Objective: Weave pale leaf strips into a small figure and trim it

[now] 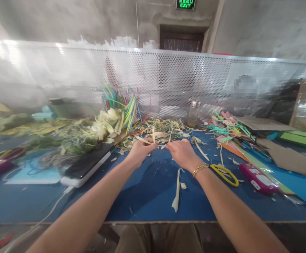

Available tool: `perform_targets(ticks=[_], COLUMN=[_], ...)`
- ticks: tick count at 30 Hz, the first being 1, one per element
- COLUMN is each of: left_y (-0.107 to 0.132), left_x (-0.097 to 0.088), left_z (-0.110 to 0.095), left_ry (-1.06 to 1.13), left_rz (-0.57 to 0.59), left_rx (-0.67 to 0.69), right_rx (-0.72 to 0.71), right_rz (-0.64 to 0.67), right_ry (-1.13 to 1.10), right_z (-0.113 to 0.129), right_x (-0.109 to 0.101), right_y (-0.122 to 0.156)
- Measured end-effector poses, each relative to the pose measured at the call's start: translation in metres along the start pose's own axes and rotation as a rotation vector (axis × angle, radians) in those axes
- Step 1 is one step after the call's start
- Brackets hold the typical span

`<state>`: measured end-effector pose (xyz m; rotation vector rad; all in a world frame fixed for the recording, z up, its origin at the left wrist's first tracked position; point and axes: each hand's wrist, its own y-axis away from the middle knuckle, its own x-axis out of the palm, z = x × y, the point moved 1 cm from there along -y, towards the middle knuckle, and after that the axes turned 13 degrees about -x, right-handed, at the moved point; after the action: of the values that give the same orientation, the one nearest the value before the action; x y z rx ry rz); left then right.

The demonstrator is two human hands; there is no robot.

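Your blue tabletop is flat; your left hand and right hand pinch thin, pale strips near a crinkly heap.

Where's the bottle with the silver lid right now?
In the head view, the bottle stands at the back of the table, right of centre, beyond the right hand, in front of the perforated panel.

held strip: cream | tabletop: blue | loop handle: yellow | device: magenta, white | screen: silver, hole-dotted
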<state>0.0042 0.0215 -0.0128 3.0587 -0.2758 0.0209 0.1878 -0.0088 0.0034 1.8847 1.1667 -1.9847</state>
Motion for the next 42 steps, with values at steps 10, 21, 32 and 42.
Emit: perform_targets(ticks=[10,21,32,42], left_y=[0.001,0.013,0.005,0.012], left_x=[-0.002,0.0,0.011,0.014], left_z=[-0.003,-0.011,0.006,0.004], left_ry=[-0.048,0.158,0.361,0.232], left_rz=[0.058,0.363,0.349,0.308], left_rx=[0.031,-0.065,-0.054,-0.223], right_rx=[0.089,0.379,0.322,0.418], right_rz=[-0.075,-0.554,-0.64,-0.528], right_ry=[-0.165,-1.465,-1.524,-1.341], right_z=[-0.009,0.0,0.012,-0.015], right_x=[0.003,0.022,0.021,0.016], right_y=[0.001,-0.007,-0.01,-0.005])
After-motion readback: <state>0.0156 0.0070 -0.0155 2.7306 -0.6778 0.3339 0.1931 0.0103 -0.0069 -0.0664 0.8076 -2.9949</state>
